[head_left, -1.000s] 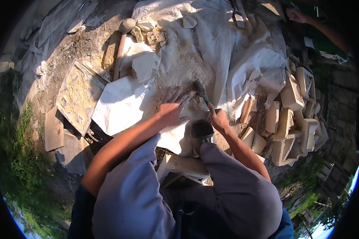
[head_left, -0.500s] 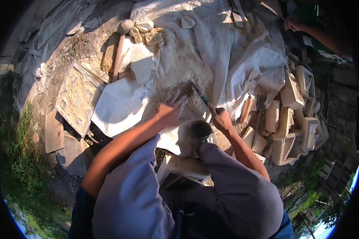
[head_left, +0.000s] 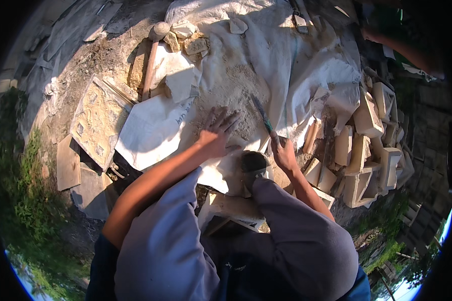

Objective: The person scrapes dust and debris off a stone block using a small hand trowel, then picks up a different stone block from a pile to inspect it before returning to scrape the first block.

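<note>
My left hand (head_left: 217, 136) lies palm down with its fingers spread on the dusty white sheet (head_left: 271, 55), at the near edge of a patch of pale powder (head_left: 231, 93). My right hand (head_left: 285, 151) is closed round the handle of a long, narrow tool with a dark blade (head_left: 260, 109) and some green near the grip; I cannot tell whether it is a knife or a file. The blade points up and left over the powder, apart from my left hand. A dark, rounded shape (head_left: 253, 163), apparently my shoe, sits between the hands.
At the upper left, a wooden mallet (head_left: 150, 65) rests beside broken stone chunks (head_left: 196, 45) and a pale block (head_left: 180, 84). A flat, crusted slab (head_left: 99, 123) lies farther left. Cut stone pieces (head_left: 367, 118) are piled on the right. Another person's arm (head_left: 407, 50) shows at the upper right.
My right hand has shifted slightly right and down, and the tool's blade has swung away from my left hand. The left hand stays nearly in place, its fingers more clearly spread.
</note>
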`<state>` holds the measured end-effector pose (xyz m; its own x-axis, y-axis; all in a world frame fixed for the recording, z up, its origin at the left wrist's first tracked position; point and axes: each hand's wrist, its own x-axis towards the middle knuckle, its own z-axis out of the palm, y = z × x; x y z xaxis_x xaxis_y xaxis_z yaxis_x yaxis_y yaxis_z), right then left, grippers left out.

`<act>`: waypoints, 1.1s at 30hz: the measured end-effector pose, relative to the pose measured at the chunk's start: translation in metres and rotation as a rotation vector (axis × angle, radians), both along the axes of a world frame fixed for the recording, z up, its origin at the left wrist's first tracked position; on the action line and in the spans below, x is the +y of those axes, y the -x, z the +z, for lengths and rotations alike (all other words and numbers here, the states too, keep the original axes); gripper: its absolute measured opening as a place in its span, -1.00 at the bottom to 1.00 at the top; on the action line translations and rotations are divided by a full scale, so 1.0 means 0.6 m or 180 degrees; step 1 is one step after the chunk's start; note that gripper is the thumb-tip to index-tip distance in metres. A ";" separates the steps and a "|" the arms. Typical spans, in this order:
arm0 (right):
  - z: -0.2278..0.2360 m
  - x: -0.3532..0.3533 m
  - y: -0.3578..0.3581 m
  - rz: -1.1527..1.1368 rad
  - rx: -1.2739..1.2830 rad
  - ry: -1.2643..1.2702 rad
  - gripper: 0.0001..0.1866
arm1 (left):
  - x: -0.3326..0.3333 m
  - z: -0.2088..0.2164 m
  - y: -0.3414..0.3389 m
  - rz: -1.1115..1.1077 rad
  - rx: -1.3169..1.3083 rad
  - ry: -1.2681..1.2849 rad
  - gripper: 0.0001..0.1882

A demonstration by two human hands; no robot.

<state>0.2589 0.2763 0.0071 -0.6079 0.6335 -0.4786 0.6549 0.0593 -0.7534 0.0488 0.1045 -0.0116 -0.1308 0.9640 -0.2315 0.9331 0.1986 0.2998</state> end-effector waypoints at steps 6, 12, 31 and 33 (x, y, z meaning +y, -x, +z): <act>-0.042 -0.009 -0.025 -0.0030 -0.1123 -0.0260 -0.26 | 0.008 0.000 -0.003 -0.0070 -0.0082 -0.0178 -0.02; 0.007 -0.017 -0.017 -0.0139 0.0340 -0.0047 -0.42 | -0.002 -0.006 0.002 0.0018 0.0003 -0.0261 -0.05; -0.030 -0.026 -0.003 0.0650 -0.0930 -0.0701 -0.35 | -0.061 0.069 0.018 0.0543 -0.1211 0.0821 -0.07; -0.028 -0.026 0.008 0.0631 -0.0971 -0.0759 -0.32 | -0.075 0.045 0.016 0.0470 -0.1087 0.0463 -0.07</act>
<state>0.2544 0.2608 -0.0094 -0.5823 0.6334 -0.5096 0.8039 0.3552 -0.4771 0.0393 0.0596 0.0151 -0.1574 0.8946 -0.4183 0.7428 0.3863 0.5468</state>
